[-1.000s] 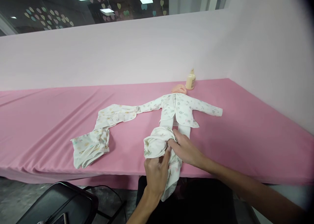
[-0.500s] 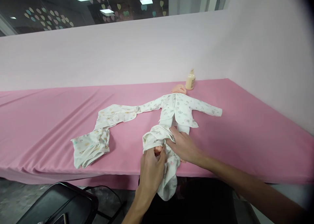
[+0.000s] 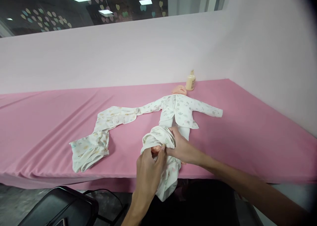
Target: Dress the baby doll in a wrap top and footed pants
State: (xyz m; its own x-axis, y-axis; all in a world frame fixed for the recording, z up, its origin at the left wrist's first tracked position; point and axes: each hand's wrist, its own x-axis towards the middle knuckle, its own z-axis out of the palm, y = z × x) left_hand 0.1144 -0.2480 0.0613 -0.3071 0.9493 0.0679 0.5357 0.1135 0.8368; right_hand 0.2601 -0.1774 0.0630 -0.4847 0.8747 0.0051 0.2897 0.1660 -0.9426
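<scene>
A baby doll (image 3: 179, 89) lies on its back, wearing a white patterned jacket (image 3: 184, 109) with both sleeves spread wide. Patterned baby pants (image 3: 170, 170) are bunched around one of its lower legs, and their other part hangs over the table's front edge. Toes of the doll's foot (image 3: 156, 149) poke out of the leg opening. My left hand (image 3: 150, 170) is closed on the cuff just below these toes. With fingers and thumb, my right hand (image 3: 184, 148) pinches the gathered fabric on the right side of the same leg. The other foot is mostly hidden.
A pink cloth (image 3: 237, 137) covers the table against a white wall. Left of the doll lie a spread patterned garment (image 3: 115, 117) and a folded one (image 3: 91, 150). Behind the head stands a pump bottle (image 3: 191, 80). A black chair (image 3: 66, 206) is at lower left.
My left hand has shifted slightly left along with the cuff and the toes. My right hand stays on the bunched pants, its thumb now nearer my left fingers. The view has moved a little.
</scene>
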